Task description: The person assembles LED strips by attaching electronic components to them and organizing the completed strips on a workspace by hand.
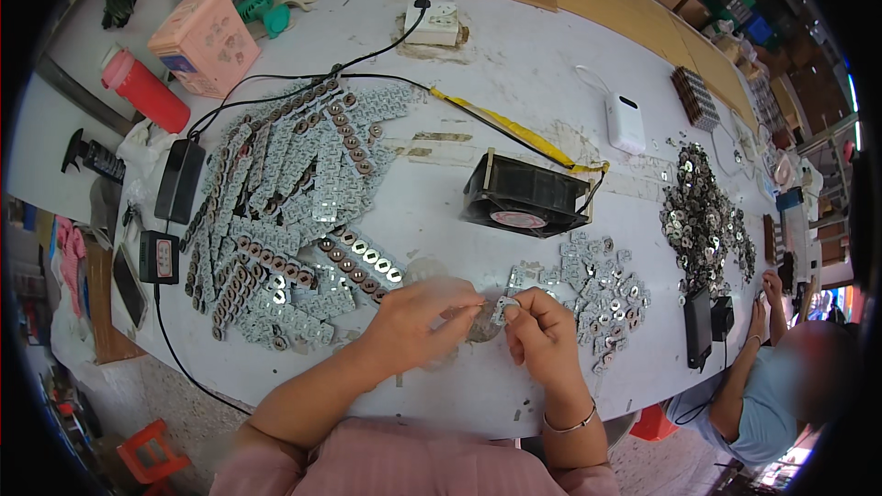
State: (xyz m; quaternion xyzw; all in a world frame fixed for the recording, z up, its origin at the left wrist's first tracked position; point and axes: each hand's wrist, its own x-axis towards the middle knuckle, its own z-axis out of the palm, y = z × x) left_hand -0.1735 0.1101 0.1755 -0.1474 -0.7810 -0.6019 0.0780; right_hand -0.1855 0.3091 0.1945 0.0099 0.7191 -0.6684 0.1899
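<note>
Near the front edge of the table, my right hand [546,335] pinches a small flat metal plate [503,310] between thumb and forefinger. Close on its left is my left hand [424,317], slightly blurred, its thumb and fingertips drawn together beside the plate. Whatever those fingertips may hold is too small to make out. To the right of my right hand lies a loose heap of similar small metal plates [602,289]. Left of my hands spreads a large pile of metal strips [303,165], many with rows of round brownish or shiny discs.
A black box fan [524,197] stands just beyond my hands, its cable wrapped in yellow. Dark metal parts [703,211] are heaped at right, near a person [749,395]. Black power adapters [179,179], a red bottle [147,92] and a pink box [207,41] stand at left.
</note>
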